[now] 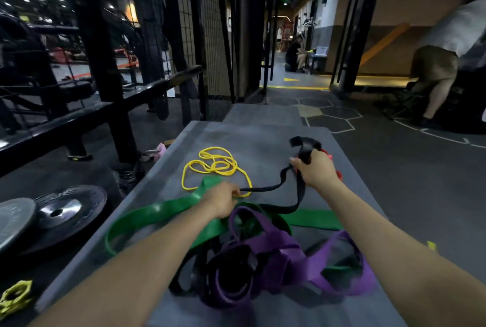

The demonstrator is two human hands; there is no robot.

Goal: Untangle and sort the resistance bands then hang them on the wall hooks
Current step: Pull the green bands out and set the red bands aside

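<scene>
Closest to the viewer, a heap of wide purple rubber bands (pixel 278 253) lies knotted up with glossy black loops (pixel 231 274) at the near end of the grey padded bench (pixel 252 134). A broad green rubber band (pixel 157 212) threads through that heap and runs off to both sides across the bench top.

Both bare forearms reach forward over the tangle. The left hand (pixel 223 199) is low, just above the green band, its fingers pinched shut on one end of a narrow black rubber band (pixel 284 187). The right hand (pixel 315 168) is raised further out and to the right, fist closed around the same black band, whose upper loop stands up out of the fist. From that fist the band sags toward the left hand, and another length hangs down to the bench and curls across the green one. A bit of red rubber band (pixel 330 155) shows behind the right hand; whether the fingers grip it too I cannot tell.

Beyond the left hand a thin yellow cord-like band (pixel 215 166) lies in loose coils on the bench, one loop touching the left fingers.

On the floor to the left sit dark round weight plates (pixel 65 211) with raised lettering too blurred to read, and a crumpled yellow band (pixel 15 297) lies near the corner.
</scene>
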